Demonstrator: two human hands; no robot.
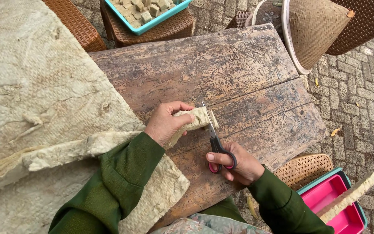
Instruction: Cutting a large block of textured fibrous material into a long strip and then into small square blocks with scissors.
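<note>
My left hand (166, 123) grips a narrow strip of pale beige fibrous material (192, 121) over a worn wooden table (239, 69). My right hand (238, 164) holds scissors (215, 143) with black and red handles. Their blades point away from me and close across the strip's free end. A small cut-off piece (213, 118) sits just past the blades. Both arms wear dark green sleeves.
A large thick sheet of the same beige material (40, 99) covers the table's left side. A teal tray of small cut cubes (146, 11) rests on a wicker stool at the top. A woven conical hat (312, 32) lies upper right. A pink tray (338, 203) with another strip (347, 197) sits lower right on brick paving.
</note>
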